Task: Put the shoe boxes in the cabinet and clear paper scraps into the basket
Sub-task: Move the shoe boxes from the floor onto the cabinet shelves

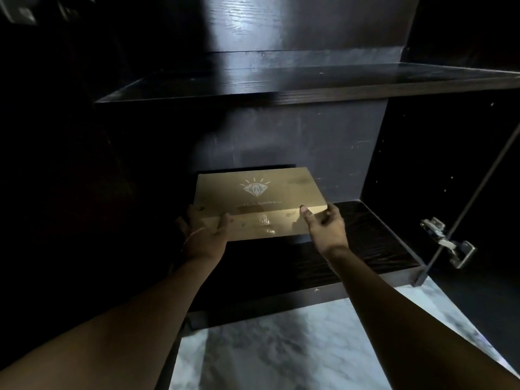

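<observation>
Counted: one shoe box (253, 198), two shelves, two bare hands, one metal hinge (447, 242) and one open door (484, 291), all belonging to a single dark cabinet (323, 142).

The shoe box is a flat gold-tan carton sitting over the lower shelf (374, 237), toward that shelf's back and left of its middle. The light is too dim to tell whether its underside rests on the shelf or is held just clear of it. Its long axis runs side to side, parallel to the lower shelf's front edge. The lid faces up, with a pale diamond logo (255, 190) printed on it, upright toward the person. One long side wall faces out of the cabinet.

The left grip (204, 229) holds the box's near left corner, thumb pressed on the front wall and fingers wrapped round the left end. The right grip (323, 223) holds the near right corner, thumb hooked on the lid's front edge and fingers curled round the right end. Both forearms reach in across the lower shelf's front edge.

The upper shelf (281, 83) lies directly above the lower shelf. The hinge is fixed just right of the lower shelf, where the door swings out. A pale marbled floor (281, 347) lies in front of and below the lower shelf.
</observation>
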A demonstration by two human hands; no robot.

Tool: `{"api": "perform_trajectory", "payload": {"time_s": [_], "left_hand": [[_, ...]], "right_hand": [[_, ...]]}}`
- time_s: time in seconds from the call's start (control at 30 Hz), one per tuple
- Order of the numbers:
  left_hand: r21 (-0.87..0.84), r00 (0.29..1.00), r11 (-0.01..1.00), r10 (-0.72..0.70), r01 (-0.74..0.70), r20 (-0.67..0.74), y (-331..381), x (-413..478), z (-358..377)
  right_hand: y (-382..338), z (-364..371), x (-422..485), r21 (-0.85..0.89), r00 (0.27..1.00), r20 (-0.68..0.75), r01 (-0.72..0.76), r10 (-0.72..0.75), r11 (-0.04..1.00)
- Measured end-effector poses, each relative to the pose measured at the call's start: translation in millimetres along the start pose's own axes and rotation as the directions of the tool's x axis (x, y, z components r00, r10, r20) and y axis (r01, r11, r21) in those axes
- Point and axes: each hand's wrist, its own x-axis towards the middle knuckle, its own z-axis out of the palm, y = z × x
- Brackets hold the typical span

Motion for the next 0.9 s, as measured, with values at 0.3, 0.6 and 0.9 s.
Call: {"api": "perform_trajectory", "payload": {"time_s": [0.3, 0.6, 0.9], "left_hand": [[0.393, 0.924, 0.836, 0.329, -0.382, 0.196, -14, -2, 14], [0.49, 0.908, 0.813, 0.107, -0.315, 0.406, 6, 26, 10], [0.431, 0.884, 0.844, 0.1, -0.318, 0.456, 16, 25, -11]], "right_hand": [[2, 33, -3, -0.208, 0.988, -0.056, 0.129, -0.143, 0.97], [0, 48, 15, -0.129, 0.95, 0.305, -0.023, 0.062, 0.991], [-24, 12, 5, -0.225, 0.96, 0.273, -0.003, 0.066, 0.974]]}}
